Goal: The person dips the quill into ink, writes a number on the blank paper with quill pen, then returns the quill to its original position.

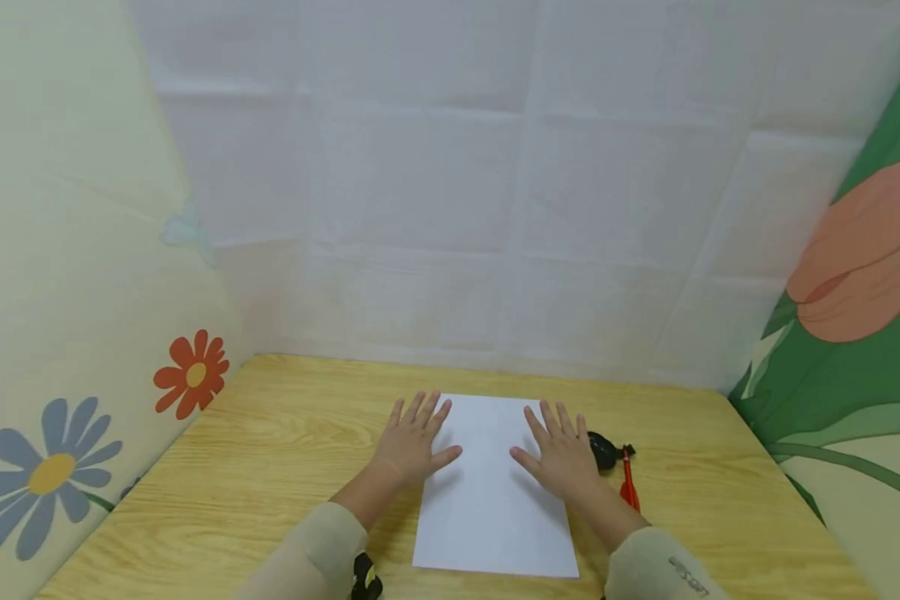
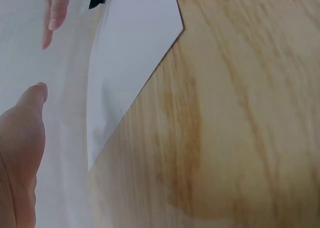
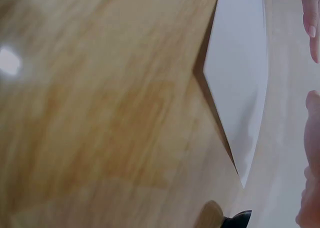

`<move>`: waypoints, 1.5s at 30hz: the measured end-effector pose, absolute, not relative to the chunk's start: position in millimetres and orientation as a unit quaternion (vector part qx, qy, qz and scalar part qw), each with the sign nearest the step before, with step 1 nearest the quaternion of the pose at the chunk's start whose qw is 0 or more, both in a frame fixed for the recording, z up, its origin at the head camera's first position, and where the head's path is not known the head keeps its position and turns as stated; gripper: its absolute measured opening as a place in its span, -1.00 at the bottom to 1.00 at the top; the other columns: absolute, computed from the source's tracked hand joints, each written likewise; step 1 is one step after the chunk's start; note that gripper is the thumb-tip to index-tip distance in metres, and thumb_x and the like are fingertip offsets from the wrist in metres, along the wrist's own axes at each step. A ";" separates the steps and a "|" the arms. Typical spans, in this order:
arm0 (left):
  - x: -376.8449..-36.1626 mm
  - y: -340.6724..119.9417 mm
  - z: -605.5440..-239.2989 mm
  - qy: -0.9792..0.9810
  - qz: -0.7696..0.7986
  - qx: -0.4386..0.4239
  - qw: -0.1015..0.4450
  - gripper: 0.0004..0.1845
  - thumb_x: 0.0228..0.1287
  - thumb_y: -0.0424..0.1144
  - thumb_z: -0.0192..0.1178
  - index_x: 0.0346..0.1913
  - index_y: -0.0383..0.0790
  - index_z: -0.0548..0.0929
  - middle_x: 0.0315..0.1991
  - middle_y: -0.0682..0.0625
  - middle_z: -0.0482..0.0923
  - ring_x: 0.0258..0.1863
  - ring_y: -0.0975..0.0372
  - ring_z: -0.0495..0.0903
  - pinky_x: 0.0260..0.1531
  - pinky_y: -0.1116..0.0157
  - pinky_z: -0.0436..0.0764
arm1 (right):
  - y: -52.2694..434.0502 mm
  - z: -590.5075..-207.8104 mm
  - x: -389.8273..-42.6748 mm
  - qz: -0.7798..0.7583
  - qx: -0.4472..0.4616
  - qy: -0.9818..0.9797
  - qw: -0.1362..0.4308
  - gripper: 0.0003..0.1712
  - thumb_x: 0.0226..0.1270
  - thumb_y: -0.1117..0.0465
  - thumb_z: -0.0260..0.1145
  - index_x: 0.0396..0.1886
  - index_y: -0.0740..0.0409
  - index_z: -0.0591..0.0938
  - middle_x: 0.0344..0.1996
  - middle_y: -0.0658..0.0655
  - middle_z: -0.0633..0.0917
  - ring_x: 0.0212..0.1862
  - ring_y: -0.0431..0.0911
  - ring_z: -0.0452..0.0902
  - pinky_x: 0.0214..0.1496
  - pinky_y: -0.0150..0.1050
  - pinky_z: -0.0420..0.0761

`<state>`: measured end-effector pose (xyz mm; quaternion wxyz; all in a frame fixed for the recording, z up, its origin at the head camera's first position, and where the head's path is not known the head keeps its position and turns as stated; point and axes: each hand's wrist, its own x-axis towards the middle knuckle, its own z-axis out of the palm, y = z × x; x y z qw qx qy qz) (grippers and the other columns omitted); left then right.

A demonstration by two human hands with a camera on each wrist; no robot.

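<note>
A white sheet of paper lies flat on the wooden table. My left hand is held over its left edge, palm down, fingers straight and spread. Over the right edge, my right hand mirrors it, with the thumbs pointing toward each other. Neither hand grips anything. In the left wrist view the left thumb and palm appear raised above the tabletop, and a shadow falls on the paper. The right wrist view likewise has the right hand at its edge, beside the paper.
Just right of the right hand sits a rounded black object, partly hidden by it, with a slim red item alongside. A black and yellow object shows by the left sleeve. White cloth hangs behind the table; floral cloths flank it.
</note>
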<state>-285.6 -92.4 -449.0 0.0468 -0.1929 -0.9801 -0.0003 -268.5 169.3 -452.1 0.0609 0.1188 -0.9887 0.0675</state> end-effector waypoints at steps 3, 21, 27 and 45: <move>-286.7 -92.5 -449.7 -0.980 0.000 -0.194 0.048 -0.13 0.38 0.42 -0.26 0.58 -0.02 -0.03 0.61 -0.04 -0.14 0.60 0.03 -0.16 0.55 -0.10 -0.15 | 169.4 -451.9 -269.0 0.063 0.119 -0.989 0.062 -0.11 0.39 -0.36 0.02 0.56 -0.01 0.14 0.57 0.21 0.04 0.58 0.24 -0.20 0.55 0.32 -0.19; -277.0 -95.0 -447.1 -0.976 -0.050 -0.204 0.048 -0.11 0.37 0.31 -0.05 0.55 -0.20 0.05 0.59 -0.14 -0.05 0.58 -0.03 -0.05 0.52 -0.11 0.01 | 178.3 -445.4 -258.3 0.127 0.118 -0.981 0.086 -0.15 0.36 -0.10 0.26 0.51 0.17 0.22 0.49 0.32 0.23 0.52 0.24 0.08 0.52 0.24 0.10; -269.9 -95.8 -448.5 -0.974 -0.069 -0.208 0.048 -0.10 0.36 0.29 -0.02 0.55 -0.21 0.05 0.58 -0.15 -0.03 0.57 -0.03 -0.01 0.51 -0.10 0.06 | 182.7 -443.7 -255.5 0.140 0.106 -0.980 0.098 -0.16 0.33 -0.07 0.30 0.48 0.19 0.26 0.44 0.33 0.31 0.47 0.22 0.19 0.45 0.24 0.24; -251.0 -98.4 -467.1 -0.961 -0.161 -0.224 0.029 -0.08 0.31 0.19 0.15 0.51 -0.33 0.10 0.54 -0.21 0.09 0.53 -0.08 0.08 0.47 -0.14 0.14 | 202.4 -443.8 -244.0 0.230 0.075 -0.962 0.129 -0.36 0.33 0.03 0.32 0.31 0.25 0.47 0.22 0.34 0.54 0.26 0.28 0.43 0.28 0.24 0.44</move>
